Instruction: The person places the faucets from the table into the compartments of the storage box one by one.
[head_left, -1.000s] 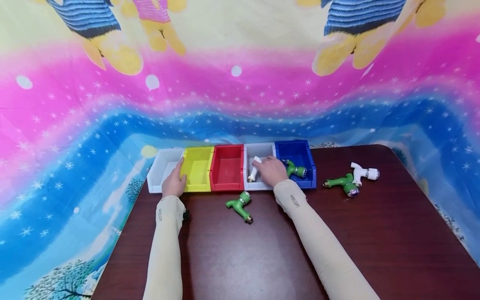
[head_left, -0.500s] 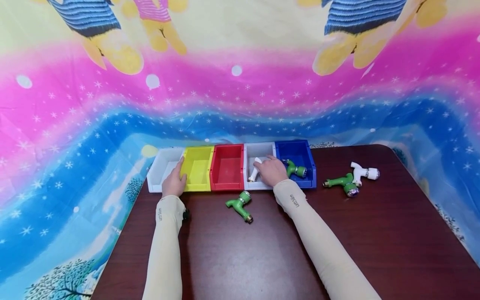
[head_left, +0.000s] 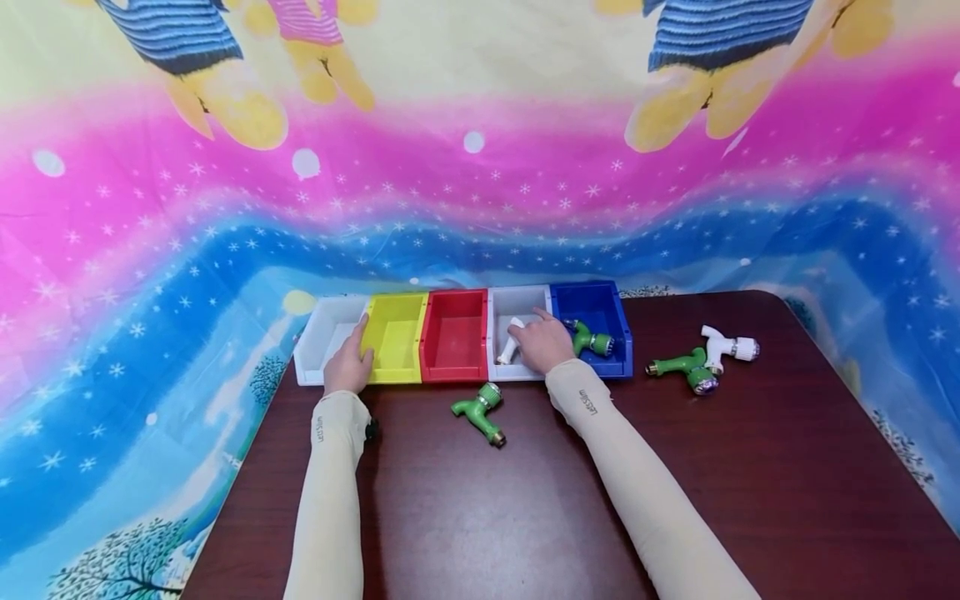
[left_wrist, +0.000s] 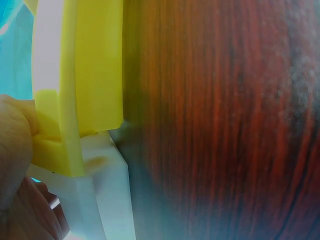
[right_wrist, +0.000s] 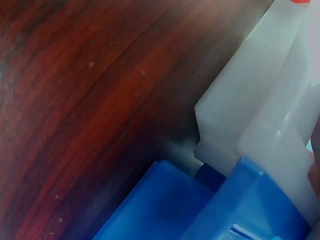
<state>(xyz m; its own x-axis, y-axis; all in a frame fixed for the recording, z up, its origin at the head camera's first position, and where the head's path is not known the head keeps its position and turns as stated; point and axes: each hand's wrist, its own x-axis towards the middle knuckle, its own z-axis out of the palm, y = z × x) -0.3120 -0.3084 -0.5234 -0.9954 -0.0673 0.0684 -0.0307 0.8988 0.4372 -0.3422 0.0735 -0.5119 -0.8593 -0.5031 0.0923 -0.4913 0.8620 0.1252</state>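
My right hand (head_left: 543, 342) reaches into the grey-white bin (head_left: 521, 293), fourth from the left. It holds a white faucet (head_left: 510, 340) whose brass threaded end points down towards the bin's front; the hand covers its handle side and hides the fingertips. My left hand (head_left: 348, 360) rests over the divider of the white bin (head_left: 309, 346) and the yellow bin (head_left: 397, 337), index finger laid straight along it. In the left wrist view, part of that hand (left_wrist: 12, 150) touches the yellow rim. A green faucet (head_left: 480, 414) lies on the table before the red bin (head_left: 454, 367).
The blue bin (head_left: 618, 321) at the row's right end contains green faucet parts (head_left: 592, 340). Farther right on the table (head_left: 787, 467) lie a green faucet (head_left: 682, 365) and a white faucet (head_left: 727, 346), touching or nearly so. A patterned cloth (head_left: 465, 208) hangs behind the bins.
The white faucet's visible end has sunk very slightly in the bin, and my right index finger has lifted a little. My left hand stays in place.
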